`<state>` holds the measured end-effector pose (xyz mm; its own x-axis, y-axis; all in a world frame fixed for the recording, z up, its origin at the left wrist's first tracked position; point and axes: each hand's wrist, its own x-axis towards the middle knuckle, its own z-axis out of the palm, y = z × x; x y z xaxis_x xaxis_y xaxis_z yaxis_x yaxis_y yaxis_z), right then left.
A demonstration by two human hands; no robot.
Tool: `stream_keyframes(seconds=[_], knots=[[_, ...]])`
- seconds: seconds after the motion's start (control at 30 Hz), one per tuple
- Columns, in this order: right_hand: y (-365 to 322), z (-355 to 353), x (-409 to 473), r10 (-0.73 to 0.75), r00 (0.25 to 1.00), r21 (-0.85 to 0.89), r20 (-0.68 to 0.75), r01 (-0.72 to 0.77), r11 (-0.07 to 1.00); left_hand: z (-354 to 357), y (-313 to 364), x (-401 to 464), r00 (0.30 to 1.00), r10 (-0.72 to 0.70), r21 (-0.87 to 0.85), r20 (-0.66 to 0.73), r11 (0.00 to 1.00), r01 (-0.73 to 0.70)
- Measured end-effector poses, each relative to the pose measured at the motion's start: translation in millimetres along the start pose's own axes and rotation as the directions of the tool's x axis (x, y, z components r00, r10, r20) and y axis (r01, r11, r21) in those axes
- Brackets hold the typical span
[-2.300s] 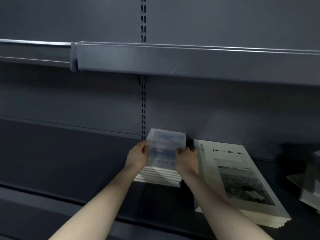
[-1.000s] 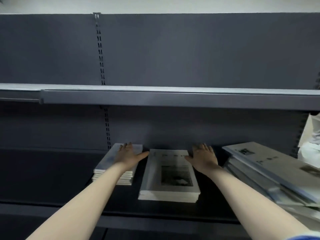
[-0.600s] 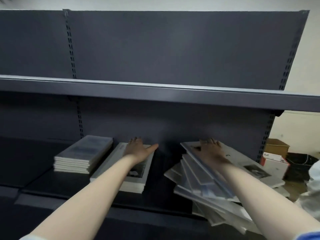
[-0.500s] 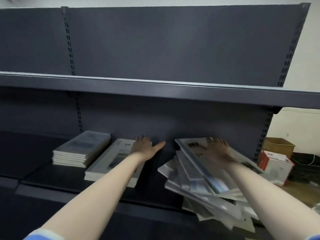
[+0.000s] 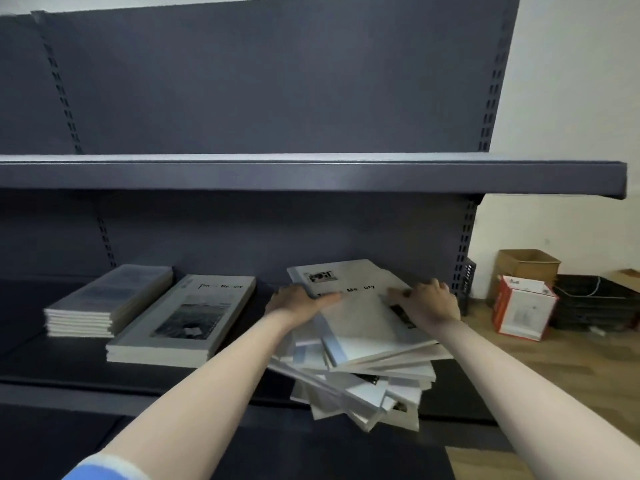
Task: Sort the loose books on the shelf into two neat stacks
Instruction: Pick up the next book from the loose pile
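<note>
A neat stack of small bluish books (image 5: 104,299) lies at the left of the dark lower shelf (image 5: 69,375). Beside it is a neat stack of large white "Time Memory" books (image 5: 180,323). Further right, a messy pile of loose books (image 5: 363,382) fans out over the shelf's front edge. A large white book (image 5: 360,320) lies on top of the pile. My left hand (image 5: 298,301) holds its left edge with the thumb on the cover. My right hand (image 5: 427,301) curls over its right edge.
The upper shelf (image 5: 311,176) juts out above the books. Right of the shelving, on the wooden floor, stand a cardboard box (image 5: 526,268), a white and red box (image 5: 519,306) and a black crate (image 5: 595,299).
My view swung right from the two neat stacks to the messy pile. Both hands left the stacks and moved onto the top large book of the pile.
</note>
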<state>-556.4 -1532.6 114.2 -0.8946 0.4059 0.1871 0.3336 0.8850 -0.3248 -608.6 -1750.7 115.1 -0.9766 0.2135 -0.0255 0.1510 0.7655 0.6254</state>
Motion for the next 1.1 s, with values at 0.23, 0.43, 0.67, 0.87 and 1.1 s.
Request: stream_keyframes(seconds=[0.23, 0.43, 0.67, 0.87, 1.1], knots=[[-6, 1, -1, -0.009, 0.997, -0.047, -0.071, 0.005, 0.999, 2, -1, -8, 0.999, -0.02, -0.178, -0.026, 0.984, 0.015], [-7, -2, -2, -0.029, 0.998, -0.017, -0.048, 0.029, 0.999, 7, -3, -10, 0.998, -0.05, -0.285, -0.045, 0.958, 0.035], [-11, -1, -10, -0.02, 1.0, 0.069, -0.013, 0.021, 0.997, 2, 0, -14, 0.966, -0.082, -0.097, -0.246, 0.994, 0.059], [-14, -2, -14, -0.015, 1.0, 0.073, 0.024, 0.013, 0.997, 1, -4, -16, 0.971, -0.103, -0.455, -0.215, 0.891, -0.006], [-18, 0, -11, -0.008, 0.997, 0.129, 0.083, -0.003, 0.992, -6, -2, -31, 0.961, 0.039, -0.658, -0.275, 0.721, -0.218]])
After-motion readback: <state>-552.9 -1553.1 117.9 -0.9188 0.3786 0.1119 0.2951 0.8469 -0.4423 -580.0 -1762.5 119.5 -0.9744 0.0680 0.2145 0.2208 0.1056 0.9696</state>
